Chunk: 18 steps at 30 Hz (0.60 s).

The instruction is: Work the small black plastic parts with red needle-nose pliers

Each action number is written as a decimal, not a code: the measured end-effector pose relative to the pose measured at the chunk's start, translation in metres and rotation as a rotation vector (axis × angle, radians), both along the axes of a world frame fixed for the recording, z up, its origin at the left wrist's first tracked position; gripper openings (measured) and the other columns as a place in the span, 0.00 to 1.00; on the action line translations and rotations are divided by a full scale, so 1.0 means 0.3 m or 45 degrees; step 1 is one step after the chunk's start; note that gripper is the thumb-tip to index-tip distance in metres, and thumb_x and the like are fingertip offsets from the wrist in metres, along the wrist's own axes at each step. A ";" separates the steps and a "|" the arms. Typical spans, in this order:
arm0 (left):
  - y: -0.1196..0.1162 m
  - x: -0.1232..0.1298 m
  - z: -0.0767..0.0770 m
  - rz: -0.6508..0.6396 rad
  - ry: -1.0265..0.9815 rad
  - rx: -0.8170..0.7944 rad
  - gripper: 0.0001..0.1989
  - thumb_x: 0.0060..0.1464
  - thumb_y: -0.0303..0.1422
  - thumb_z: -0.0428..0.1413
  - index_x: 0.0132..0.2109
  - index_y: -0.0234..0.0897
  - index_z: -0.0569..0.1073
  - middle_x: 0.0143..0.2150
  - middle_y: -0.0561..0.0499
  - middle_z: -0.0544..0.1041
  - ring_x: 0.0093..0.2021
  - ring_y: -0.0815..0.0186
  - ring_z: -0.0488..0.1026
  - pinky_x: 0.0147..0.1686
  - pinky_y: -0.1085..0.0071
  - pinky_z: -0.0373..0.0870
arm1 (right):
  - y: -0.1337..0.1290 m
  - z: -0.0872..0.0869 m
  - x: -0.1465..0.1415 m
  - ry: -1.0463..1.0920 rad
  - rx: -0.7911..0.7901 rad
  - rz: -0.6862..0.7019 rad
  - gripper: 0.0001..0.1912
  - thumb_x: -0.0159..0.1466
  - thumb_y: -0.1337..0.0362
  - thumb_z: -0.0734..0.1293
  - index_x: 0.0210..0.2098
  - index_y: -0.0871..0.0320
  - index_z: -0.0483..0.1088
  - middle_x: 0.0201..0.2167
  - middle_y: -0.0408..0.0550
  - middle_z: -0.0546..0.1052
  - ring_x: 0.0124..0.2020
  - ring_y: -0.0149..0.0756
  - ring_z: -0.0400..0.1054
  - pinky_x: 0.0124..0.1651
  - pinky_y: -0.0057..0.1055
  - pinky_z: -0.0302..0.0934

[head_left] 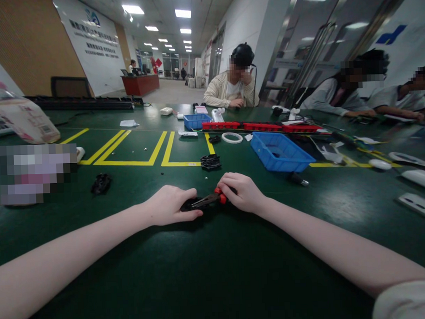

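Note:
My right hand (242,192) is closed around the red handles of a pair of long-nose pliers (209,200). The plier jaws point left, toward a small black part (188,204) that my left hand (172,205) pinches between thumb and fingers. The jaw tips lie at or over this part; whether they grip it I cannot tell. Most of the black part is hidden by my left fingers. Just beyond my hands lies a cluster of black plastic pieces (210,162), and another black piece (101,183) rests to the left on the green table (209,271).
A blue bin (282,152) stands right of centre, a smaller blue bin (196,121) farther back. Red power strips (246,126) run across behind. A roll of white tape (231,138) lies between. Bottles (26,119) stand at left. Several people sit across the table.

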<state>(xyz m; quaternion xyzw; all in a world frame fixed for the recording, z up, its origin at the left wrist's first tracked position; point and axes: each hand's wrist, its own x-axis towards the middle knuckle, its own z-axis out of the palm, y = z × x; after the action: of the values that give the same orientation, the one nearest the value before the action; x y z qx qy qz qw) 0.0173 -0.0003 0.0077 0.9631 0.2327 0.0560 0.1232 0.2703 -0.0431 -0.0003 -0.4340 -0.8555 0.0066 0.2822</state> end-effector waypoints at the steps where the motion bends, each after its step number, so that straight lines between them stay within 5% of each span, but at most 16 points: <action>1: 0.000 0.000 -0.001 -0.003 0.002 0.008 0.19 0.62 0.51 0.48 0.37 0.39 0.65 0.26 0.55 0.70 0.23 0.66 0.67 0.24 0.73 0.53 | 0.000 0.000 -0.001 -0.003 0.000 -0.001 0.16 0.70 0.63 0.56 0.31 0.58 0.71 0.30 0.47 0.74 0.31 0.33 0.66 0.37 0.31 0.57; 18: 0.003 0.001 -0.001 0.025 0.044 0.090 0.19 0.63 0.51 0.47 0.38 0.39 0.64 0.26 0.54 0.71 0.23 0.65 0.67 0.23 0.73 0.53 | 0.004 0.001 -0.006 -0.063 0.042 -0.018 0.16 0.69 0.64 0.55 0.30 0.58 0.69 0.29 0.47 0.72 0.29 0.33 0.63 0.35 0.32 0.55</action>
<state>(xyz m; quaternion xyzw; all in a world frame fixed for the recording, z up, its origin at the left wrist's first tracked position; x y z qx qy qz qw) 0.0177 0.0005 0.0074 0.9653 0.2421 0.0486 0.0846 0.2686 -0.0419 -0.0001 -0.4353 -0.8592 -0.0201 0.2680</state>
